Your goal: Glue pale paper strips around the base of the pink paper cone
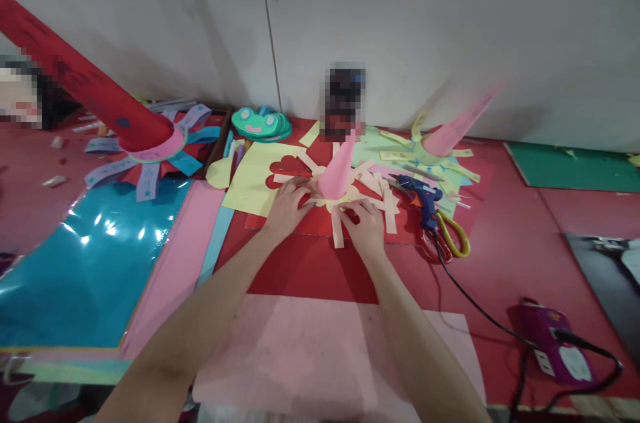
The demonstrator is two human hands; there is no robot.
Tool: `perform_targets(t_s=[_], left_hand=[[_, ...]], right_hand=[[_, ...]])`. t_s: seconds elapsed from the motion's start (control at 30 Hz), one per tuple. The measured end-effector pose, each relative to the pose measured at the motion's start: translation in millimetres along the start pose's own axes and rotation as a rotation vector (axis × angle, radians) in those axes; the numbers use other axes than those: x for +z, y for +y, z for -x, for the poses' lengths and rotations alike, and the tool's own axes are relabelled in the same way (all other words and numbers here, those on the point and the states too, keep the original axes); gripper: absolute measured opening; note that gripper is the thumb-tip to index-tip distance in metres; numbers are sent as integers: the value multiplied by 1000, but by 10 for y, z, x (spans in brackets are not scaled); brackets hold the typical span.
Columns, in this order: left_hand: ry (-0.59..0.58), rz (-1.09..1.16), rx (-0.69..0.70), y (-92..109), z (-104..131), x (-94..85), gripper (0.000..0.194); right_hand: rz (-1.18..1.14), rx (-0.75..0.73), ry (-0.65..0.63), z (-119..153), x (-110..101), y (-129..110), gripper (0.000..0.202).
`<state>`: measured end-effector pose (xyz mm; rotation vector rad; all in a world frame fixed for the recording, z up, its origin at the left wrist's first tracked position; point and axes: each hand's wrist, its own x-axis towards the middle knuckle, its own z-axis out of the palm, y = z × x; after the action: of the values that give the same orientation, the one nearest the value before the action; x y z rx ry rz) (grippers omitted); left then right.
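Note:
A pink paper cone (337,173) stands upright on a pale yellow scalloped paper base (353,193), in front of the wall. My left hand (291,208) is closed at the left of the base, thumb and fingers bent toward its edge; what they pinch is hidden. At the front right of the base, my right hand (364,226) has its thumb and forefinger closed at the upper end of a cream paper strip (338,229), which hangs forward. More cream strips (390,209) lie loosely to the right, and red scalloped paper (285,169) shows behind my left hand.
A blue glue gun (426,199) and yellow-handled scissors (457,236) lie right; a cord runs to a purple power strip (557,343). A second pink cone (453,133) stands behind. At left are a tall red tube (100,86), blue sheets (100,263) and green frog cutouts (260,124).

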<state>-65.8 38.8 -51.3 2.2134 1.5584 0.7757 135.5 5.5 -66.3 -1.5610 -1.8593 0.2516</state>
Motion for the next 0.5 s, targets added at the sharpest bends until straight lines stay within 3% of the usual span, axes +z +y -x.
perform_targets(t_s=[0.5], left_hand=[[19, 52, -25, 43, -5, -30, 9]], right_hand=[[-14, 13, -8, -4, -17, -23, 18]])
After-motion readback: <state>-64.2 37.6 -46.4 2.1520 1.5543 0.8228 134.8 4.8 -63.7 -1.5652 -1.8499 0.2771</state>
